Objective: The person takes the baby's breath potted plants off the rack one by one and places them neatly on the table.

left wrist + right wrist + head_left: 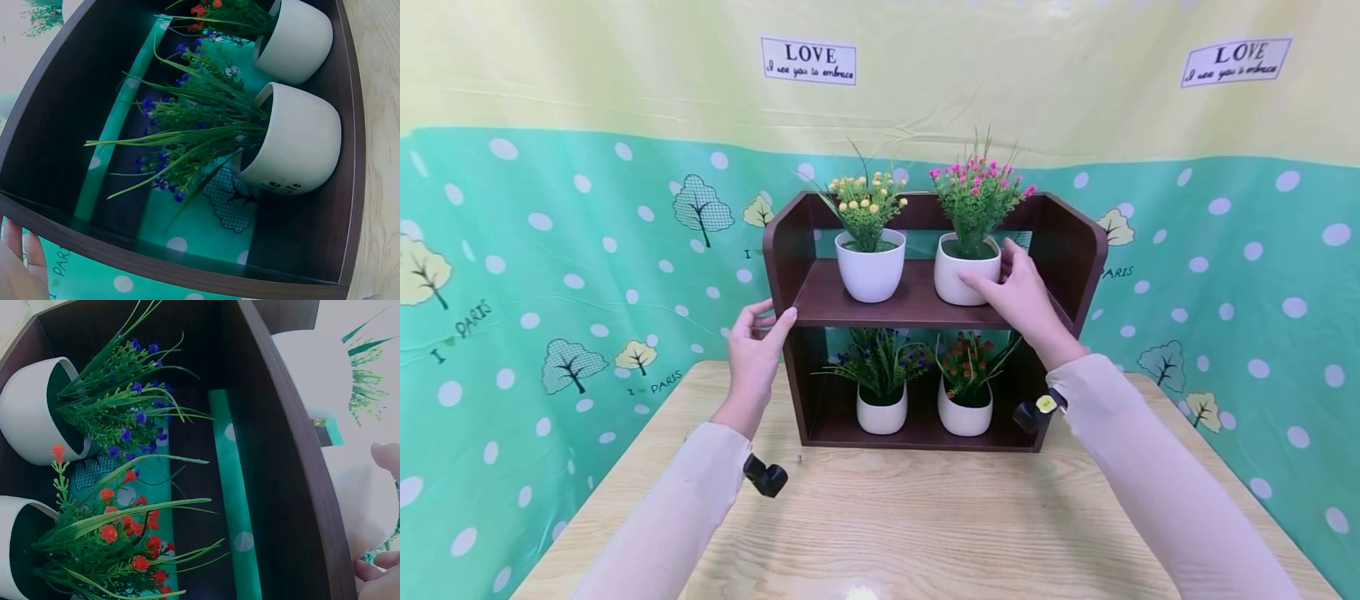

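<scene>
A dark brown two-tier shelf stands on the table. On its upper board, my right hand holds a white pot with pink flowers, thumb across the front and fingers round the right side. My left hand grips the shelf's left side panel, its thumb at the front edge and its fingers outside. To the left of the pink flowers sits a white pot with yellow flowers. Down on the lower board are a white pot with blue-purple flowers and a white pot with orange-red flowers.
The wood-grain table extends in front of the shelf and to both sides. Behind it hangs a green and yellow patterned curtain with dots and trees. A small black camera is strapped to the left wrist, another to the right.
</scene>
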### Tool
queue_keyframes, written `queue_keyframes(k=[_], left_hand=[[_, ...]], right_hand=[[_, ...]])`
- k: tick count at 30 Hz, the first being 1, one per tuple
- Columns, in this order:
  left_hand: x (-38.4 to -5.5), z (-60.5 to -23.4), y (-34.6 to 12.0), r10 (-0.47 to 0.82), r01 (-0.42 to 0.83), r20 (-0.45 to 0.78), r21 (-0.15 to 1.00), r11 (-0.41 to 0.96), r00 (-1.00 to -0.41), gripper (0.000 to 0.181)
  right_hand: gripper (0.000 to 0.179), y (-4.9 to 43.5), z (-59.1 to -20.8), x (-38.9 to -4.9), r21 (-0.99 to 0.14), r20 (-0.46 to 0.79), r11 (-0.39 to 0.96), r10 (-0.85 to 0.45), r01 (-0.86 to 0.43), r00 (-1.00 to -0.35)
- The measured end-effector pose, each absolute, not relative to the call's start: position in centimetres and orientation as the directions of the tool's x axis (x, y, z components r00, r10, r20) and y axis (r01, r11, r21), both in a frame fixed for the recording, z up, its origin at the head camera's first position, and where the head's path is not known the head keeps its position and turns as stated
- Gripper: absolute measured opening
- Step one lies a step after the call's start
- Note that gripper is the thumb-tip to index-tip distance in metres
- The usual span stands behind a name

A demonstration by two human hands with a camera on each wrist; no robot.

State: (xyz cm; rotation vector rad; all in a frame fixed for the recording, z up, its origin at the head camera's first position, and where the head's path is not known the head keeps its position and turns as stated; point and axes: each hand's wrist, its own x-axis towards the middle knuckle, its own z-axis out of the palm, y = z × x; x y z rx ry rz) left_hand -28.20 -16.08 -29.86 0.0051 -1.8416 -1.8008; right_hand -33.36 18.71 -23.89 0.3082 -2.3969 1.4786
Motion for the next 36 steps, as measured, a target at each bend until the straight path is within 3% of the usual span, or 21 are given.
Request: queue_keyframes(k=[9, 19, 36], left_hand=[[-30.6, -31.9, -17.1, -0.391, 0.389, 0.394, 0.916, 0.095, -0.832, 0.046], [-30.8, -32.2, -17.2, -0.393, 0.399, 0.409, 0.91, 0.111, -0.824, 0.047], [-30.7, -32.3, -17.3, -0.385, 0.387, 0.402, 0.914, 0.121, -0.831, 0.048]], right_hand=[[0.124, 18.8, -23.4, -34.7, -0.835, 0.268, 0.487, -0.043, -0.254, -0.962], [0.124, 18.9, -22.9, -35.8, -0.852, 0.189, 0.482, -0.08, -0.204, -0.979], [0.117, 18.8, -23.5, -35.5, -0.848, 0.238, 0.468, -0.082, -0.248, -0.968]])
